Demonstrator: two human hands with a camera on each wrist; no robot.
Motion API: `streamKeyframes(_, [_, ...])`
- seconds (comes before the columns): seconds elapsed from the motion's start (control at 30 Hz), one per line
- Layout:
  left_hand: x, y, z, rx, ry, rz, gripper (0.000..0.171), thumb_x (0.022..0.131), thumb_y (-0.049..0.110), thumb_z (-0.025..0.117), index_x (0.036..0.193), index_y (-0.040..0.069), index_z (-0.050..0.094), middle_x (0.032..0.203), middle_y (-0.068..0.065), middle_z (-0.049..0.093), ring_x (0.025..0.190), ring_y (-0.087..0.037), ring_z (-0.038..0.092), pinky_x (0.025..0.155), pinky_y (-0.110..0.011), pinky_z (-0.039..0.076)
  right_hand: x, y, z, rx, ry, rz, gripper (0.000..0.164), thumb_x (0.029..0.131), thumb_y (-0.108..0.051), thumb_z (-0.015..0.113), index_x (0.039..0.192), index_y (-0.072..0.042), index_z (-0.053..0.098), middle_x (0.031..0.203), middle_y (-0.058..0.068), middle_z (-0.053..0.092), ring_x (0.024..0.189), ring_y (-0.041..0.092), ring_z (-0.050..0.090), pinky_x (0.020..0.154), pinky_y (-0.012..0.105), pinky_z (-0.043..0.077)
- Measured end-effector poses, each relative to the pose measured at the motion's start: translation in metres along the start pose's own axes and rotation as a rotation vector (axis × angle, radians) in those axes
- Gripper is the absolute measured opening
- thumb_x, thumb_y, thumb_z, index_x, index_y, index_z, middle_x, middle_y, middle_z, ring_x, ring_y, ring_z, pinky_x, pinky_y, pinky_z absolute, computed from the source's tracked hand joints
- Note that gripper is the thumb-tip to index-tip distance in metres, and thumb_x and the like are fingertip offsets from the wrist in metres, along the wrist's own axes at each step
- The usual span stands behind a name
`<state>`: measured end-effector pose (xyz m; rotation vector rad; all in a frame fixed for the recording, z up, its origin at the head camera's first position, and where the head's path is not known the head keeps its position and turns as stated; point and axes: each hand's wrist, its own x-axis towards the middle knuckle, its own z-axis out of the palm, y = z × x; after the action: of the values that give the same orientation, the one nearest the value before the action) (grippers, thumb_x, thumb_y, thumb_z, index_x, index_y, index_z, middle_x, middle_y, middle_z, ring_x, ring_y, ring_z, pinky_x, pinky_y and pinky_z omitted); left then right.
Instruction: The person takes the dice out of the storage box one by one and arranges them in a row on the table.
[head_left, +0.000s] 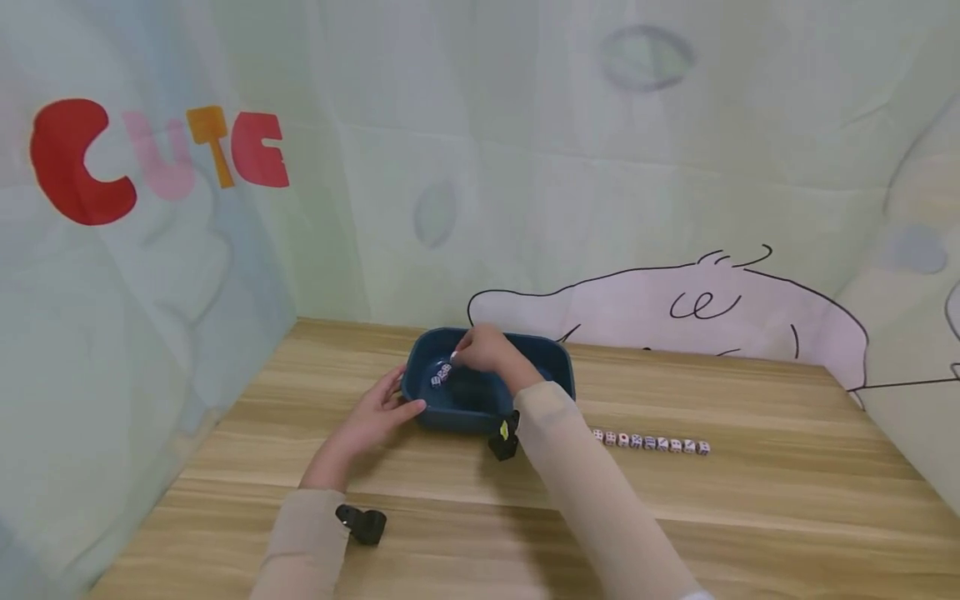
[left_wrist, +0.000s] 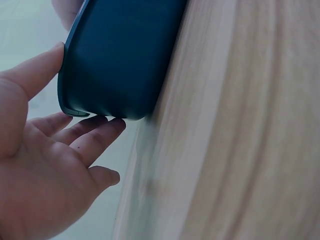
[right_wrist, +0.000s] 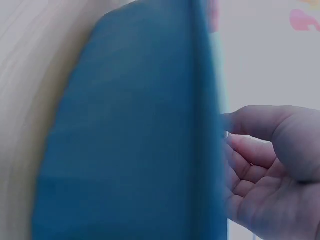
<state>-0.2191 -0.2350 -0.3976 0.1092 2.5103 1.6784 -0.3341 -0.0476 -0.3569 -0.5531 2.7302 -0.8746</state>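
A dark blue plastic basin sits on the wooden table. My left hand holds its near left corner, thumb at the front rim and fingertips against the left end; in the left wrist view the little finger of that hand stands off the wall. Over the basin, my right hand pinches a small white die between thumb and fingers. Several white dice lie at the basin's left inside. In the right wrist view the basin's wall hides part of the right hand.
To the right of the basin, a straight row of several dice lies on the table; the right sleeve borders its left end. Printed curtains stand behind and beside the table. Black wrist cameras sit at both cuffs.
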Motion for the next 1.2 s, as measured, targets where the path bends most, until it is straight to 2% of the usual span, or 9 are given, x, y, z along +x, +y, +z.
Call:
streamKeyframes(0.1, [0.0, 0.0, 0.0, 0.002, -0.006, 0.01, 0.077, 0.096, 0.026, 0.061, 0.154, 0.005, 0.015, 0.154, -0.029, 0.023, 0.137, -0.045, 0.032, 0.111, -0.053, 0.03, -0.008, -0.002, -0.01, 0.047, 0.006, -0.016, 0.021, 0.091, -0.019, 0.065, 0.102, -0.004, 0.073, 0.097, 0.008, 0.069, 0.085, 0.018, 0.059, 0.078, 0.032, 0.053])
streamKeyframes(0.3, [0.0, -0.001, 0.0, 0.01, -0.002, -0.012, 0.076, 0.096, 0.025, 0.06, 0.155, 0.007, 0.014, 0.155, -0.027, 0.022, 0.139, -0.044, 0.031, 0.111, -0.053, 0.03, -0.03, 0.0, -0.029, 0.1, 0.051, -0.066, 0.021, 0.093, -0.022, 0.064, 0.103, -0.005, 0.071, 0.097, 0.007, 0.067, 0.084, 0.019, 0.059, 0.074, 0.03, 0.053])
streamKeyframes(0.5, [-0.001, 0.0, 0.0, 0.011, 0.0, -0.012, 0.076, 0.097, 0.024, 0.06, 0.154, 0.006, 0.013, 0.155, -0.027, 0.021, 0.139, -0.044, 0.031, 0.111, -0.051, 0.03, -0.052, 0.009, -0.052, 0.053, 0.109, -0.146, 0.024, 0.092, -0.023, 0.064, 0.105, -0.005, 0.072, 0.099, 0.007, 0.069, 0.088, 0.019, 0.06, 0.08, 0.032, 0.053])
streamKeyframes(0.63, [0.0, 0.0, 0.001, 0.015, -0.002, -0.007, 0.077, 0.097, 0.024, 0.06, 0.154, 0.005, 0.013, 0.155, -0.028, 0.022, 0.138, -0.044, 0.031, 0.111, -0.051, 0.03, -0.07, 0.019, -0.074, 0.013, 0.147, -0.136, 0.025, 0.093, -0.023, 0.063, 0.109, -0.006, 0.071, 0.101, 0.007, 0.069, 0.09, 0.02, 0.061, 0.083, 0.036, 0.053])
streamKeyframes(0.8, [0.001, -0.001, -0.001, 0.015, -0.004, 0.007, 0.076, 0.096, 0.023, 0.06, 0.154, 0.004, 0.014, 0.154, -0.029, 0.022, 0.138, -0.045, 0.031, 0.11, -0.051, 0.031, -0.095, 0.038, -0.105, 0.02, 0.182, -0.115, 0.024, 0.093, -0.021, 0.062, 0.108, -0.003, 0.069, 0.098, 0.009, 0.069, 0.087, 0.022, 0.061, 0.079, 0.036, 0.052])
streamKeyframes(1.03, [0.003, -0.002, -0.003, 0.016, -0.011, 0.015, 0.08, 0.095, 0.029, 0.062, 0.154, 0.004, 0.014, 0.154, -0.029, 0.022, 0.138, -0.045, 0.031, 0.11, -0.051, 0.032, -0.134, 0.081, -0.143, -0.004, 0.227, -0.062, 0.03, 0.095, -0.023, 0.06, 0.113, -0.001, 0.066, 0.104, 0.013, 0.067, 0.094, 0.025, 0.061, 0.084, 0.04, 0.052])
streamKeyframes(1.2, [0.002, -0.002, -0.004, 0.014, -0.019, 0.014, 0.082, 0.095, 0.032, 0.062, 0.154, 0.004, 0.012, 0.155, -0.029, 0.021, 0.139, -0.044, 0.03, 0.111, -0.051, 0.031, -0.163, 0.114, -0.161, -0.015, 0.254, -0.017, 0.032, 0.095, -0.025, 0.061, 0.113, 0.001, 0.065, 0.103, 0.013, 0.067, 0.091, 0.022, 0.06, 0.079, 0.034, 0.051])
